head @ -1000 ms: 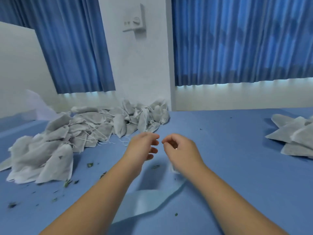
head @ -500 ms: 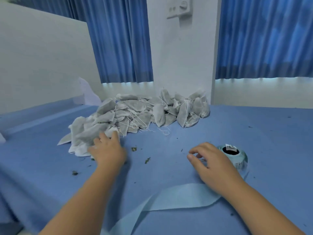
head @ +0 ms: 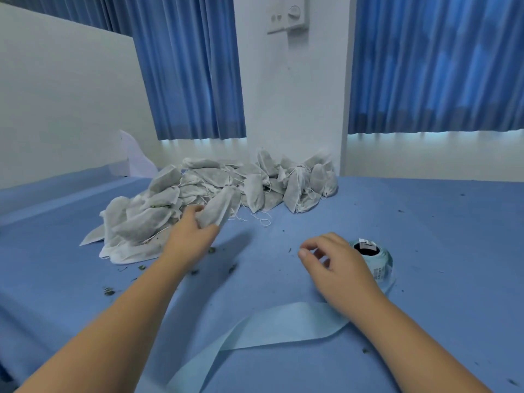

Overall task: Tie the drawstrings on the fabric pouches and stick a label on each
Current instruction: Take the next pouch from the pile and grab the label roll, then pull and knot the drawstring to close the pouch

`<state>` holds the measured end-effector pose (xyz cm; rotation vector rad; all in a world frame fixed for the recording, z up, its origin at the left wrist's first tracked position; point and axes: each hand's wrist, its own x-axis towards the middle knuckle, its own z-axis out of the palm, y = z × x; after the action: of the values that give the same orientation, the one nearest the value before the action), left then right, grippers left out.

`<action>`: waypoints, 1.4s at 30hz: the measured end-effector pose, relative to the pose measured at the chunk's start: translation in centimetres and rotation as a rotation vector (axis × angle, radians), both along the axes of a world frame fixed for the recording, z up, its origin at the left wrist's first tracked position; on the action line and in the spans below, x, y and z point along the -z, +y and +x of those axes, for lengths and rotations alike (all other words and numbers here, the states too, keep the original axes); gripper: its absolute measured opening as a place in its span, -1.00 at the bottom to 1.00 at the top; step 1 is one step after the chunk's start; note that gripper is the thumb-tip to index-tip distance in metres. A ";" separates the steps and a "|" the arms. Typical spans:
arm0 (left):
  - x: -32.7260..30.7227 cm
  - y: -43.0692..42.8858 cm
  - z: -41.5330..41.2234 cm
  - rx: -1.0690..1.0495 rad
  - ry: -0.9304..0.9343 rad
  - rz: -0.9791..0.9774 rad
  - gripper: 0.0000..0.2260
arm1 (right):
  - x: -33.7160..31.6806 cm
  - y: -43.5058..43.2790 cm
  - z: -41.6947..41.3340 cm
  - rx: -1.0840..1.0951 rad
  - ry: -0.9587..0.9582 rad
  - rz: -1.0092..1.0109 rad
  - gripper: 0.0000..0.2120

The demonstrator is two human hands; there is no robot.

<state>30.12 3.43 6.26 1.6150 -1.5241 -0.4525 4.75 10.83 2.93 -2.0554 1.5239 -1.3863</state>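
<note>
Grips the near end of one grey-white pouch (head: 219,207) between the curled fingers (head: 194,212) and thumb of the left hand (head: 190,239). Holds it tilted, far end raised, against the near side of the pile of pouches (head: 255,185). Reaches there with a bare forearm from the bench's near-left corner.

Hovers the right hand (head: 340,270) palm down, right of the bench's middle. Fingers (head: 330,240) loosely curled, thumb tip close to the forefinger with a narrow gap, gripping nothing.

Just beside that hand, on its far-right side: a pale blue roll of labels (head: 381,262), lying on its flat side with the dark core upward, partly hidden by the hand. Cannot tell whether touching.

From under the hand toward the near edge: a loose pale blue strip (head: 269,327), flat on the bench and folded over once.

Heaped along the far edge, left of middle and up against the white wall pillar: the pile, with thin white drawstrings (head: 262,219) trailing onto the blue-covered bench (head: 425,222). Scattered mostly near the left arm: green leaf crumbs (head: 109,292).

Beyond the far edge: blue curtains (head: 425,66) on either side of the pillar and a switch plate (head: 289,18) high on it. Along the left edge: a white partition (head: 56,95).
</note>
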 end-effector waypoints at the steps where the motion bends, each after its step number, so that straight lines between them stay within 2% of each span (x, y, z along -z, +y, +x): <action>1: -1.0 0.7 -1.4 0.104 0.083 0.000 -0.53 | -0.5 0.1 -0.1 0.016 -0.089 -0.019 -0.94; 4: -3.5 2.7 -5.9 0.368 0.333 0.033 -0.57 | -2.2 0.6 -1.1 0.069 -0.337 -0.050 -0.84; 6: -4.5 3.9 -9.1 0.503 0.428 0.066 -0.56 | -3.3 1.2 -2.6 0.058 -0.516 -0.055 -0.79; 9: -5.1 5.7 -13.6 0.651 0.462 0.124 -0.52 | -4.8 2.4 -6.1 -0.060 -0.850 -0.007 -0.75; 11: -4.7 6.8 -16.2 0.771 0.457 0.168 -0.48 | -5.3 3.3 -9.1 -0.156 -0.958 0.027 -0.60; 13: -4.0 7.6 -18.7 0.861 0.443 0.225 -0.42 | -5.5 4.2 -12.0 -0.195 -0.913 0.045 -0.41; 14: -3.6 7.9 -20.0 0.899 0.439 0.254 -0.42 | -5.5 4.6 -13.3 -0.209 -0.880 0.051 -0.39; 18: -2.2 8.6 -24.5 0.953 0.448 0.375 -0.47 | -5.3 6.5 -17.8 -0.246 -0.771 0.134 -0.56; 20: -1.6 8.7 -26.4 0.911 0.365 0.374 -0.48 | -4.4 7.0 -19.4 -0.165 -0.738 0.146 -0.66; 23: -0.4 8.6 -28.9 0.814 0.236 0.227 -0.63 | -2.7 7.4 -20.6 0.065 -0.680 0.144 -0.84; 25: 0.1 8.7 -30.3 0.772 0.223 0.106 -0.67 | -2.3 7.2 -20.6 0.148 -0.576 0.127 -0.84; 28: 0.1 9.2 -32.1 0.756 0.161 -0.012 -0.73 | -2.4 6.9 -20.0 0.142 -0.534 0.049 -0.80; 30: 0.1 9.5 -33.0 0.771 0.132 -0.046 -0.56 | -2.6 7.0 -19.7 0.161 -0.541 0.021 -0.77; 32: 0.2 9.6 -33.3 0.786 0.145 -0.079 -0.50 | -2.7 7.4 -19.9 0.152 -0.555 0.027 -0.74; 36: 1.0 10.0 -32.8 0.781 0.184 -0.176 -0.63 | -3.6 8.4 -20.6 0.013 -0.634 0.087 -0.81; 38: 1.3 10.0 -32.4 0.736 0.197 -0.204 -0.70 | -3.9 8.6 -20.7 0.014 -0.650 0.090 -0.84; 42: 1.4 9.6 -31.6 0.668 0.170 -0.324 -0.71 | -4.2 8.9 -20.4 0.042 -0.567 0.054 -0.85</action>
<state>-1.45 13.01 4.83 0.7750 -1.8714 -0.6401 -15.63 19.73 7.09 -1.4238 1.3343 -1.7255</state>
